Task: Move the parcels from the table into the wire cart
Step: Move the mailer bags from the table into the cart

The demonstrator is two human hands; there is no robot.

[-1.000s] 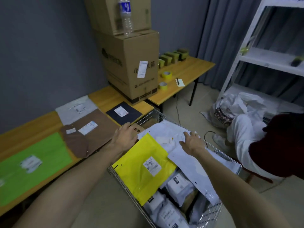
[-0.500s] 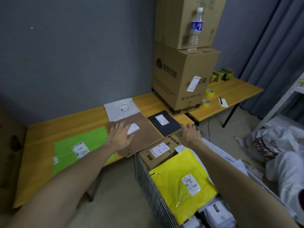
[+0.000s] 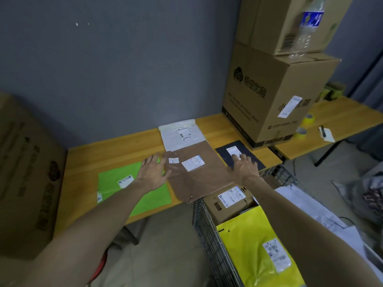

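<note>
Parcels left on the tabletop (image 3: 116, 150) number four: a green mailer (image 3: 109, 183), a brown paper mailer (image 3: 199, 183) overlapping its right edge, a white poly mailer (image 3: 180, 135) behind that, and a dark flat parcel (image 3: 247, 148) to the right. A small cardboard box (image 3: 228, 200) and a yellow mailer (image 3: 257, 251) already lie in the wire cart (image 3: 207, 235) at the tabletop's near right end. The brown paper mailer looks light, thin and floppy, likely to sag if lifted by one corner, so I judge its two side edges the best places to take hold, with its overhanging near end giving fingers a way under. The left hand (image 3: 154, 172) is released, fingers spread, over the mailer's left edge where it meets the green one. The right hand (image 3: 243, 167) is likewise spread and holds nothing, over the mailer's right edge and the near end of the dark flat parcel. Whether either palm actually touches is hard to tell from this angle. Half a second ago the left hand lay further onto the brown mailer beside its label and the right hand was at the cart's far corner; a second ago both were over the cart.
</note>
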